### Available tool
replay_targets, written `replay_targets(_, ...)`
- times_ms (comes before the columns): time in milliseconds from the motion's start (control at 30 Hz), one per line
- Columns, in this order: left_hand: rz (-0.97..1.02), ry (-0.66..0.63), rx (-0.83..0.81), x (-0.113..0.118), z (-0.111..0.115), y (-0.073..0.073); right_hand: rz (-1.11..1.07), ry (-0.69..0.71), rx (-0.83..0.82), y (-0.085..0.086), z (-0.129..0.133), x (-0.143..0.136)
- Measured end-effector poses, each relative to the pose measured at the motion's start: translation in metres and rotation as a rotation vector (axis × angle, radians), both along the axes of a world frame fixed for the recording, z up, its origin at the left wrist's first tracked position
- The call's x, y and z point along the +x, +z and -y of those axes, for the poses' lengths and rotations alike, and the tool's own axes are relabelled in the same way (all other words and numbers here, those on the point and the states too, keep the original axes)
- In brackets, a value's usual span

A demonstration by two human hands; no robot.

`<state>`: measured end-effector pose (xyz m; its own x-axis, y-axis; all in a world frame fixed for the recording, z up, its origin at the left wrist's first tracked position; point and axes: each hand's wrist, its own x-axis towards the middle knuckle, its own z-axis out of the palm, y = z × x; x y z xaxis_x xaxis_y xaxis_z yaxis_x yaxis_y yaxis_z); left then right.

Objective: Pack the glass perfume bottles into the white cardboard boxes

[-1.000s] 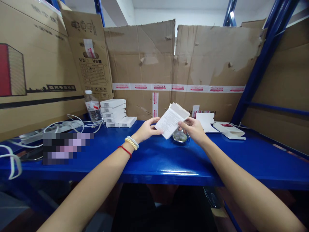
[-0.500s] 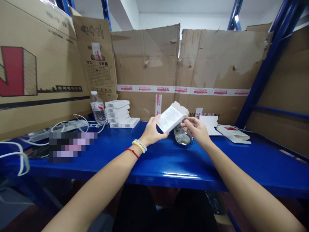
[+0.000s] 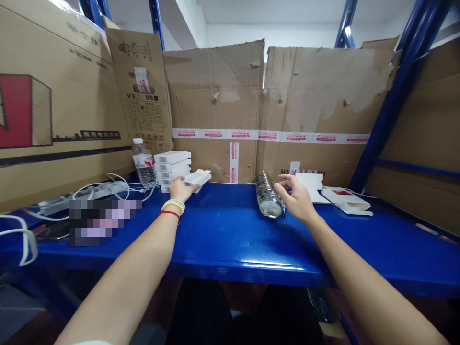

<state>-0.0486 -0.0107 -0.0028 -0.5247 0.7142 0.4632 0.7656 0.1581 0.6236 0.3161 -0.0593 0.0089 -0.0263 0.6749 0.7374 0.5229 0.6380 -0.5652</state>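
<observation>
White box [image 3: 200, 177] in the grip of the left hand [image 3: 182, 190], beside stacked boxes [image 3: 175, 157].

"V3", "V6" on cardboard carton [image 3: 145, 112]

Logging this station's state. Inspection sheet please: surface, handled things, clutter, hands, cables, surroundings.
Surface: blue table, glossy, glare near front edge; spills: nothing seen.
Handled things: white box right of the box stack; shiny pack lying mid-table.
Clutter: bottle upright by the stack; cartons at right.
Hands: left hand on the white box; right hand beside the pack, contact unclear.
Cables: white cables, loose loops at left.
Surroundings: cardboard behind and both sides; blue post at right.
</observation>
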Motion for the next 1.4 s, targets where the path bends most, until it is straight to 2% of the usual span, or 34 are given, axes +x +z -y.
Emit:
replay_targets(300,0.014,0.052,-0.002,0.004,0.001,-0.004,-0.009,-0.064,0.007,-0.002,-0.005,0.007)
replay_targets(500,-0.041,0.179,0.056,0.007,0.004,-0.004,-0.058,-0.122,0.018,-0.003,-0.010,0.012)
replay_targets(567,-0.079,0.127,0.019,0.008,0.005,-0.004,-0.076,-0.133,0.002,-0.004,-0.011,0.013)
replay_targets(700,-0.172,-0.074,-0.102,0.009,0.004,-0.004,-0.078,-0.134,-0.029,-0.005,-0.012,0.014)
replay_targets(967,-0.198,-0.135,-0.138,0.008,-0.002,-0.007,-0.067,-0.166,-0.046,-0.007,-0.014,0.016)
replay_targets(1233,-0.230,-0.093,-0.268,0.014,0.003,-0.008,-0.029,-0.168,-0.095,-0.006,-0.014,0.018)
replay_targets(1300,-0.230,-0.044,-0.234,0.016,0.006,-0.005,-0.001,-0.179,-0.099,-0.007,-0.015,0.019)
replay_targets(1400,-0.273,0.023,-0.088,0.018,0.007,-0.002,0.015,-0.183,-0.094,-0.007,-0.015,0.020)
